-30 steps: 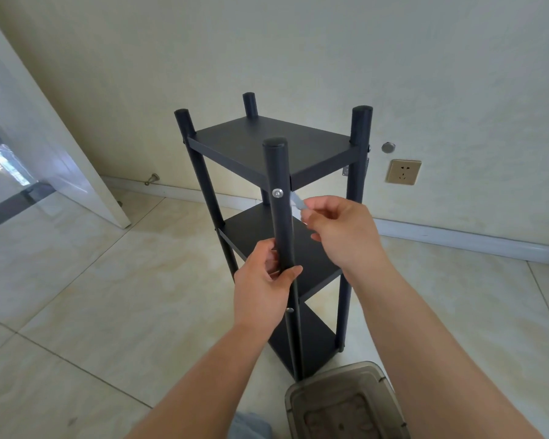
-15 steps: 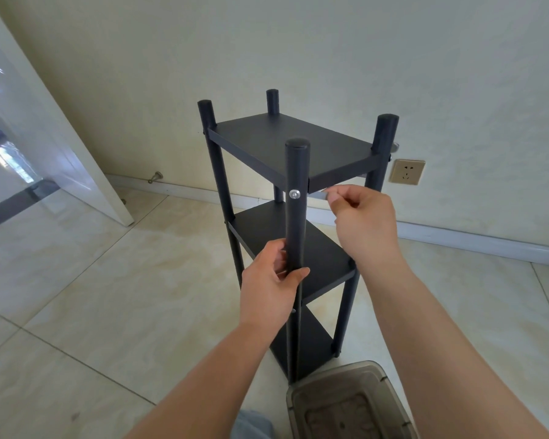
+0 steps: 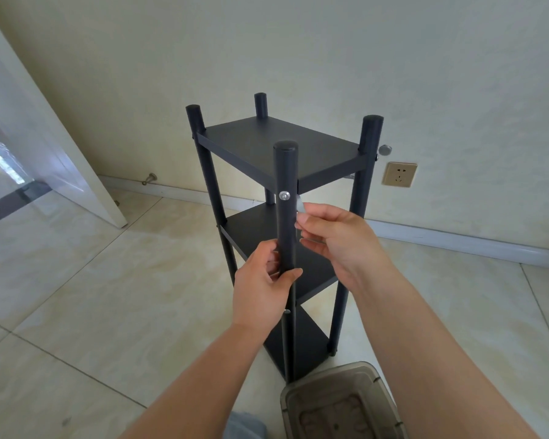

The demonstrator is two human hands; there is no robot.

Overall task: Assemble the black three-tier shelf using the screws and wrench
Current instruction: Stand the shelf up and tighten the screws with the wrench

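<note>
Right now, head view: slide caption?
Left hand grips shelf post; right hand holds wrench beside top screw.

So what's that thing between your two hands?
In the head view, the shelf's near black post stands between them: left hand grips it, right hand pinches a small silvery tool.

A pale tiled floor [image 3: 114, 299] carries the black shelf [image 3: 286, 160] mid-frame and a translucent bin [image 3: 339, 403] at bottom centre.
</note>
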